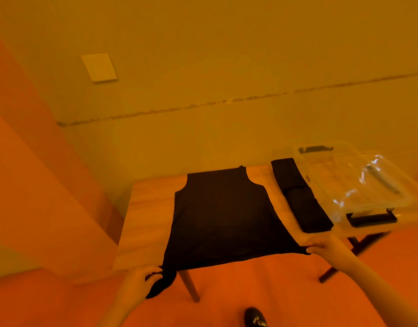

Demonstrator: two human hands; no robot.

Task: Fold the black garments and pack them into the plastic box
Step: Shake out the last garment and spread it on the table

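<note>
While our left hand [142, 278] grips one near corner of the flat black sleeveless garment [223, 215], our right hand [321, 246] pinches the other — the cloth stretches between them over the pale wooden table [146, 208]. Beyond our right hand lie folded black garments [302, 197], and just past those sits the clear plastic box [359, 185] with black latches.

A single wide-angle view looks forward and down from the person's head, standing at the near edge of the tabletop [146, 208]. The left hand [142, 278] and right hand [321, 246] sit low in frame, the wall beyond them.
</note>
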